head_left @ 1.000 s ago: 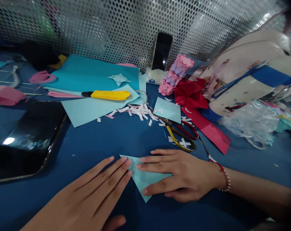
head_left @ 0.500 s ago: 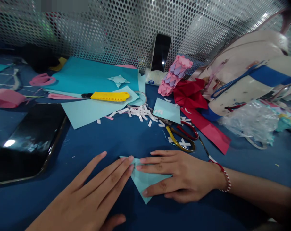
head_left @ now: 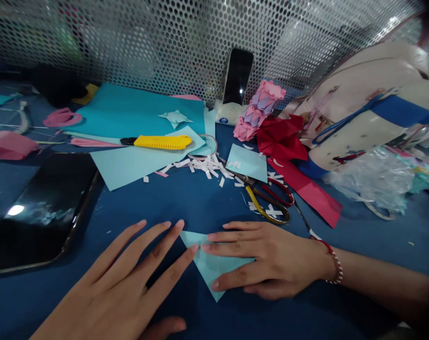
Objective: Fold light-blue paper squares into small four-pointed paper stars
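A light blue sheet of paper (head_left: 214, 267), folded into a triangle, lies on the dark blue tabletop (head_left: 172, 203). My right hand (head_left: 271, 259) rests flat over its right part with fingers outstretched, covering some of it. From the left, my left hand (head_left: 136, 278) reaches in with its fingers spread. Its index fingertip touches the paper's left edge, while the other fingers lie off to the side. Beyond my right hand are scissors (head_left: 259, 203) with a yellow and a red handle, partly under a light blue paper square (head_left: 247, 162).
A large dark phone or tablet (head_left: 40, 212) lies at left. Behind are a yellow cutter knife (head_left: 163, 141), teal paper (head_left: 129, 111), white paper scraps (head_left: 207, 165), red paper (head_left: 310, 193), a folded pink-and-purple piece (head_left: 259, 111), a propped phone (head_left: 238, 75) and a white-and-blue bottle (head_left: 370, 127).
My left hand's fingers have spread apart, and most have moved left off the paper, uncovering its upper left corner. My right hand stays in place on the paper.
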`<state>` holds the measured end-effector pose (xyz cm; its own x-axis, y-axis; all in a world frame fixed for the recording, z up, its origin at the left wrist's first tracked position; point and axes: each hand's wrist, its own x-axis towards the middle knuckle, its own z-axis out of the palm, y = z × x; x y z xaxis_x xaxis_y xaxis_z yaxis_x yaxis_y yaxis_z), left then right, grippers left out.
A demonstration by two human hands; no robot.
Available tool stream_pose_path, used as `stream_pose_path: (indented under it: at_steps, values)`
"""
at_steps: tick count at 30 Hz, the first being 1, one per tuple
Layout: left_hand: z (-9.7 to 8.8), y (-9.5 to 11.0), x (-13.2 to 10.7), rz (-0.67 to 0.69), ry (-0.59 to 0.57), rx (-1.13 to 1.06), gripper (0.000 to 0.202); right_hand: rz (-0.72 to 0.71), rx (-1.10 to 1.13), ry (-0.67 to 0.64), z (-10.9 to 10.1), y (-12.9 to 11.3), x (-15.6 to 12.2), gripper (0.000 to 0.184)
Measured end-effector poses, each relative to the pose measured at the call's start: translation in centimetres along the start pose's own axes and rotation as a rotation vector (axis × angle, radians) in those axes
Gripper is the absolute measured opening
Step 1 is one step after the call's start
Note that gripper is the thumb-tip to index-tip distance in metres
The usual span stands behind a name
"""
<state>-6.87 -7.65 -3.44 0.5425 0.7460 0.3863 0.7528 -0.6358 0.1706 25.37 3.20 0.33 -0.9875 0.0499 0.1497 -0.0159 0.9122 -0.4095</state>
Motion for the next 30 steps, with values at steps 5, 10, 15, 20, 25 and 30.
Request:
stream_pose_path:
  at_steps: [5, 10, 15, 20, 25, 30]
  values:
    - [-0.2, 0.0, 0.4, 0.009, -0.02, -0.013, 0.075, 0.004, 0.003, -0.013, 0.0, 0.0, 0.0, 0.042]
    - [0.0, 0.0, 0.4, 0.068, -0.025, -0.023, 0.076, 0.009, -0.001, -0.011, 0.0, 0.1, 0.1, 0.043]
    - [0.6, -0.2, -0.3, 0.122, -0.047, -0.02, 0.08, 0.014, 0.0, -0.043, 0.0, 0.0, 0.1, 0.045]
    - [0.7, -0.6, -0.5, 0.165, -0.094, -0.024, 0.093, 0.027, 0.109, -0.014, -0.3, 0.2, 0.1, 0.046]
    - [0.5, -1.0, -0.2, 0.245, -0.108, 0.01, 0.085, 0.103, 0.236, 0.093, -0.4, 0.5, -0.1, 0.048]
    - [0.6, -1.1, -0.4, 0.271, -0.129, 0.062, 0.08, 0.121, 0.161, 0.044, 0.0, 0.4, -0.1, 0.055]
